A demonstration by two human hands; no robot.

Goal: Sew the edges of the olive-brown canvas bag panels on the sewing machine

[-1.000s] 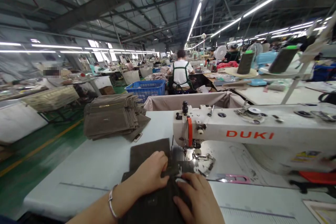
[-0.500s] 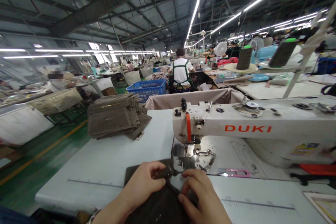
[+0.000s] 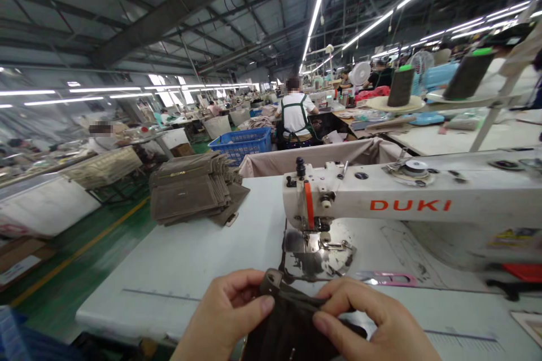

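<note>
A left hand [image 3: 224, 310] and a right hand [image 3: 375, 316] hold a dark brown cloth [image 3: 288, 327] at a white sewing table [image 3: 178, 304].
Far ahead of the hands, a person in a white shirt and green apron [image 3: 294, 115] sits past a blue basket [image 3: 241, 144]. Ahead and to the right is a big white DUKI sewing machine [image 3: 406, 203]. Ahead and to the left, a pile of brown cloth pieces [image 3: 190, 192] lies on the table. Just ahead of the hands is the machine's shiny metal plate [image 3: 317, 259]. The cloth hangs between the hands, right by the plate. Both hands pinch it tight near its top edge, with their fingers close together, and a small dark tab [image 3: 271, 280] sticks up there.
</note>
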